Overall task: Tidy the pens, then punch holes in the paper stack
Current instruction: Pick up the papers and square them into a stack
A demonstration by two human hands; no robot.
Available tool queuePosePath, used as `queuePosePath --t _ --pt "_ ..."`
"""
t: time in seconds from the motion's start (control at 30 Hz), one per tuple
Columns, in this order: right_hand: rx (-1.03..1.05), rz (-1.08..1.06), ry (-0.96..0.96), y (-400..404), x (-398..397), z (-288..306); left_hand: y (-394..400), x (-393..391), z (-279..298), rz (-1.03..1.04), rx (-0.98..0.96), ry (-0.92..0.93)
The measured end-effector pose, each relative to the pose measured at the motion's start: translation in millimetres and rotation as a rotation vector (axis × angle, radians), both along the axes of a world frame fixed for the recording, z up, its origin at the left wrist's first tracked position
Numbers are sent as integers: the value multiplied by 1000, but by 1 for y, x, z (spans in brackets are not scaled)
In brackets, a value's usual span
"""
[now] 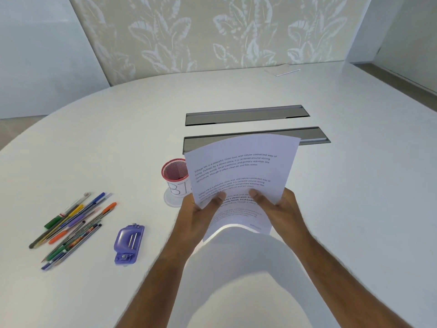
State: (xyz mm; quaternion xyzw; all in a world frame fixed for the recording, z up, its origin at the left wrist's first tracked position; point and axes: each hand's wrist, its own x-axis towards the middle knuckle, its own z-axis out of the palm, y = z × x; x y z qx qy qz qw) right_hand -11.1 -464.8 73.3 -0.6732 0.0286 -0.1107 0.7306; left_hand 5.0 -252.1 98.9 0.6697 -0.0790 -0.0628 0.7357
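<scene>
1. a white table point(331, 185) with a rounded far-left edge fills the view; two grey metal hatches point(246, 114) are let into its middle, one behind the other, and the nearer one is partly hidden by paper.
2. behind the table stands a wall panel point(212, 31) with a pale leaf pattern, with plain white walls on either side.
3. a flat white pad or booklet point(282, 69) lies near the far right edge of the table.
4. the paper stack point(238, 171) is held up off the table near the middle of the near side, its printed sheets curving away from the person, with text facing up.
5. the left hand point(201, 214) grips the stack's lower left edge, thumb curled over the top sheet.
6. the right hand point(276, 204) grips the lower right edge, thumb pressed on the printed face and fingers behind.
7. a red mesh pen cup point(175, 176) stands just left of the stack, its right side hidden by the paper; nothing can be seen inside it.
8. loose pens point(73, 226) in green, blue, orange, yellow and purple lie in a heap towards the near left edge, well apart from both hands.
9. a purple hole punch point(128, 243) lies between the pens and the left forearm, near the pens.
</scene>
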Motion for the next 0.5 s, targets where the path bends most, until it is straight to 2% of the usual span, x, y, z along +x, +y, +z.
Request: queuePosePath --t 0.2,0.3,0.43,0.5 --pt "-7 27 9 -1 -2 -9 -1 -3 -7 18 45 31" --pt "-94 64 -2 -7 -4 -7 5 -1 -5 73 31 29" --pt "-136 76 15 -17 -7 -9 11 5 3 187 -94 54" --pt "-82 56 18 -22 -8 -12 14 8 8 174 -200 50"
